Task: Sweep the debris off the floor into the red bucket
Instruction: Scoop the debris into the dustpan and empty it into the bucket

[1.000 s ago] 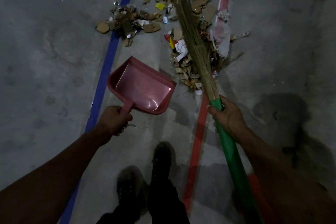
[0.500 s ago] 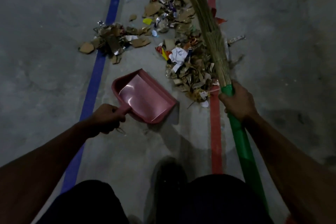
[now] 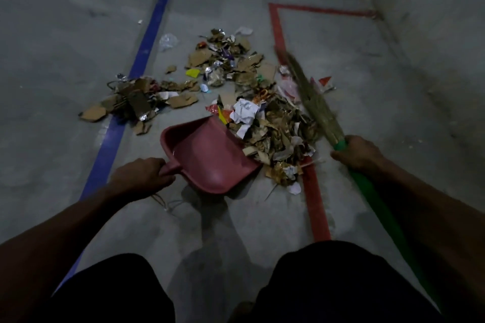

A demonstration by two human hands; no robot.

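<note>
Crouching over the grey concrete floor (image 3: 65,42), we set dustpan against litter, broom ready to push.

Our debris pile (image 3: 270,123) of torn cardboard, crumpled paper and foil wrappers spreads between the blue tape line (image 3: 147,42) and the red tape line (image 3: 315,204). The stiff grass broom (image 3: 312,97) lies on the pile's far side so it can drive scraps toward the smooth pink plastic dustpan (image 3: 210,160), whose lip touches the heap. Our left hand (image 3: 141,176) curls round its handle; our right hand (image 3: 359,155) wraps the broom's green grip. We see no red bucket.
</note>
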